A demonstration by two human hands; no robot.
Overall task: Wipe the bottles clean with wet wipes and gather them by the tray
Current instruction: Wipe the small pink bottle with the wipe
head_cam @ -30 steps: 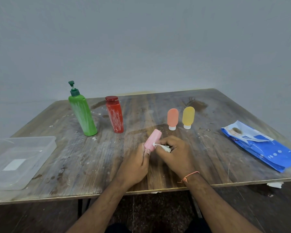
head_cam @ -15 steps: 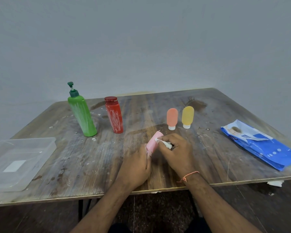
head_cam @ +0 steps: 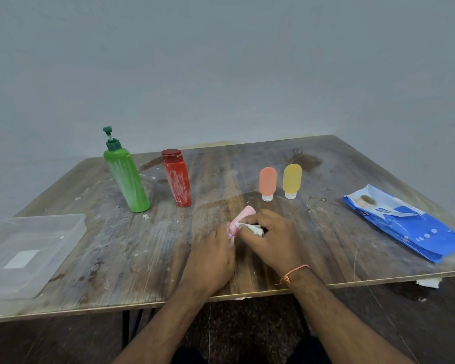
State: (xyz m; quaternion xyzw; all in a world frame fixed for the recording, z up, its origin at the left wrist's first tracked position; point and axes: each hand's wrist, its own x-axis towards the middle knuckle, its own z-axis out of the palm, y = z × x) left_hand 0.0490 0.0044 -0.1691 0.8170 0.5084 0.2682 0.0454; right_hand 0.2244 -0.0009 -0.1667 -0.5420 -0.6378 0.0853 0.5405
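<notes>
My left hand (head_cam: 212, 258) grips the lower end of a small pink bottle (head_cam: 243, 218) just above the table. My right hand (head_cam: 269, 237) pinches a crumpled white wet wipe (head_cam: 251, 228) against the bottle's side. A green pump bottle (head_cam: 125, 177) and a red bottle (head_cam: 177, 179), both smeared white, stand at the back left. An orange bottle (head_cam: 267, 183) and a yellow bottle (head_cam: 291, 181) stand cap-down behind my hands. The clear plastic tray (head_cam: 71, 232) lies at the left edge.
A blue wet-wipe pack (head_cam: 410, 227) lies at the right of the stained wooden table (head_cam: 142, 253). A scrap of white tissue (head_cam: 428, 282) shows under the table's right front edge. A grey wall stands behind.
The pink bottle has turned more upright in my left hand, and my right hand with the wipe has slid up along it. The other bottles have not moved.
</notes>
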